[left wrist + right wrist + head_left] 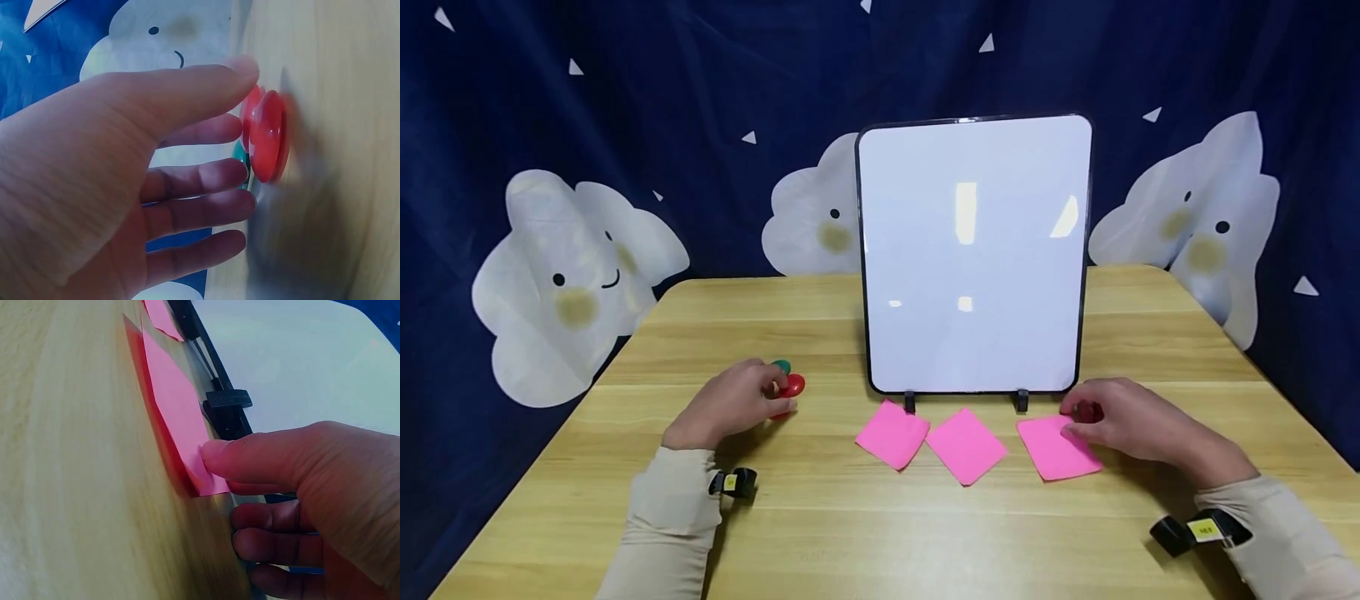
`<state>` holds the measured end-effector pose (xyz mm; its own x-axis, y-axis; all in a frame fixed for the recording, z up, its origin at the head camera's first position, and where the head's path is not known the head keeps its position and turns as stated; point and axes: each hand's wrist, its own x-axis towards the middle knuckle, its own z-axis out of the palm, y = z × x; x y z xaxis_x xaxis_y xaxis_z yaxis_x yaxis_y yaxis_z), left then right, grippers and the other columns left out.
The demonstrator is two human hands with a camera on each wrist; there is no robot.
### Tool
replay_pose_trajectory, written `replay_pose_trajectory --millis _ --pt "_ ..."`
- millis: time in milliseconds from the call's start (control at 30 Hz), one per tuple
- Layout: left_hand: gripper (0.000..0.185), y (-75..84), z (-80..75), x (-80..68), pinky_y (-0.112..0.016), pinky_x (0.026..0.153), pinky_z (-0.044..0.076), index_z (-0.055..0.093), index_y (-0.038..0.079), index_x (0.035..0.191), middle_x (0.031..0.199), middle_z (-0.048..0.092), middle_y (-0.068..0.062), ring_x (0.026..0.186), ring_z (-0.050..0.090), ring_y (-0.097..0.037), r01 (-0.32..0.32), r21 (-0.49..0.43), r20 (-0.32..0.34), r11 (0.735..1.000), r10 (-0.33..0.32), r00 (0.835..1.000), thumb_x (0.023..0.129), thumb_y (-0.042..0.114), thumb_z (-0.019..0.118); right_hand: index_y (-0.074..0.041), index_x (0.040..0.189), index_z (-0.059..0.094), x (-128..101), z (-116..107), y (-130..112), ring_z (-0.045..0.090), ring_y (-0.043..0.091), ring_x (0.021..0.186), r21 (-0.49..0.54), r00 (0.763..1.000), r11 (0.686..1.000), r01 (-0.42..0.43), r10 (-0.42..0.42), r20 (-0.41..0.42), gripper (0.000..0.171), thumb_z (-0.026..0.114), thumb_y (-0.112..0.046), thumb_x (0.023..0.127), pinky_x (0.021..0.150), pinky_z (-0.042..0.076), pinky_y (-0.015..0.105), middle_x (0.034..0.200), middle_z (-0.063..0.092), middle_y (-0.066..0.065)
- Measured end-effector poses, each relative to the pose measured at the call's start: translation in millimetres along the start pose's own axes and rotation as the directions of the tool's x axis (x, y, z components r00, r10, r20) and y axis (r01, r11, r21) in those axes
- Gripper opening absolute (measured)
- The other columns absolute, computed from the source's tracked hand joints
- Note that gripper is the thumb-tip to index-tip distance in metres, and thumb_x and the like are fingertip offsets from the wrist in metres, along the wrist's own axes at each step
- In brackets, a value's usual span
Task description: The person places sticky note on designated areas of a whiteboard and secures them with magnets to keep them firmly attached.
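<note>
My left hand point(737, 404) is at the left of the table beside a small group of glossy round pieces, red point(792, 385) and green point(782, 366). In the left wrist view its fingers are fairly straight, with thumb and forefinger at the edge of the red discs point(267, 137); a green one point(240, 155) is partly hidden behind the fingers. My right hand point(1138, 421) pinches a corner of the rightmost pink paper square point(1058, 450) between thumb and forefinger. In the right wrist view that pink sheet point(178, 406) stands partly off the wood.
Two more pink squares, the left point(892, 435) and the middle point(966, 446), lie in front of a white board point(973, 267) upright on black feet point(1022, 401). The wooden table point(850, 533) ends at a dark blue curtain point(700, 108) with cloud prints.
</note>
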<state>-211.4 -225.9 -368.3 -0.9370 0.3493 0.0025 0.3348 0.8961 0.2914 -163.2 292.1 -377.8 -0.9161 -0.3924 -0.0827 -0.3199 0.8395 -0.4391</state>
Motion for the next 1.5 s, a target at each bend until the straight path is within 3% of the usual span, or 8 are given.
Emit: replay_pose_trajectory --millis 267,500,800,1067,1233,1500 --pt "0.023 0.1 -0.8 1.1 -0.033 0.059 0.043 0.064 0.015 0.086 0.087 0.064 -0.001 0.070 0.051 -0.017 0.038 -0.033 0.038 0.999 -0.037 0.999 0.085 0.031 0.081 -0.020 0.091 0.067 1.6 -0.6 -2.5 0.050 0.013 0.075 0.010 1.000 1.000 -0.014 0.014 -0.003 0.017 0.080 -0.029 0.086 0.064 0.043 0.028 0.080 0.056 -0.007" --pt "0.021 0.8 -1.2 -2.6 -0.033 0.062 0.043 0.065 0.015 0.084 0.081 0.061 0.003 0.069 0.050 -0.016 0.023 -0.015 0.034 1.000 -0.022 0.999 0.086 0.030 0.080 -0.022 0.086 0.061 3.0 -0.9 -1.9 0.050 0.012 0.074 0.008 0.999 1.000 0.022 -0.022 -0.031 0.020 0.080 -0.028 0.086 0.063 0.042 0.027 0.077 0.054 -0.008" --pt "0.023 -0.7 -2.7 -3.6 -0.033 0.061 0.044 0.067 0.015 0.086 0.083 0.064 0.003 0.070 0.052 -0.015 0.039 -0.016 0.058 0.999 -0.038 0.998 0.084 0.034 0.081 -0.019 0.086 0.056 2.3 -1.1 -2.1 0.052 0.014 0.073 0.103 0.996 0.994 0.045 -0.037 -0.078 0.022 0.078 -0.014 0.088 0.062 0.042 0.026 0.077 0.053 -0.005" --pt "0.026 0.0 -3.4 -3.0 -0.033 0.061 0.044 0.068 0.013 0.089 0.084 0.063 0.000 0.071 0.053 -0.018 0.070 -0.036 0.104 0.997 -0.066 0.992 0.080 0.032 0.084 -0.017 0.095 0.061 1.6 2.3 -0.5 0.054 0.014 0.077 0.165 0.993 0.984 0.066 -0.049 -0.105 0.017 0.074 -0.007 0.090 0.066 0.046 0.026 0.083 0.058 -0.005" --pt "0.030 -0.4 -3.0 -3.4 -0.034 0.067 0.048 0.070 0.009 0.099 0.089 0.065 -0.003 0.077 0.057 -0.018 0.064 -0.049 0.128 0.997 -0.057 0.990 0.080 0.027 0.085 -0.018 0.094 0.063 -0.2 4.0 1.7 0.055 0.015 0.079 0.210 0.992 0.974 0.081 -0.058 -0.113 0.018 0.071 -0.002 0.091 0.068 0.047 0.026 0.085 0.060 -0.004" --pt "0.027 0.1 -3.6 -3.9 -0.035 0.069 0.048 0.068 0.010 0.098 0.088 0.065 -0.001 0.078 0.057 -0.017 0.047 -0.060 0.125 0.997 -0.039 0.991 0.081 0.024 0.083 -0.019 0.093 0.071 -2.4 4.0 4.1 0.057 0.014 0.082 0.213 0.990 0.974 0.079 -0.051 -0.133 0.019 0.068 -0.001 0.092 0.072 0.050 0.026 0.090 0.065 -0.004"
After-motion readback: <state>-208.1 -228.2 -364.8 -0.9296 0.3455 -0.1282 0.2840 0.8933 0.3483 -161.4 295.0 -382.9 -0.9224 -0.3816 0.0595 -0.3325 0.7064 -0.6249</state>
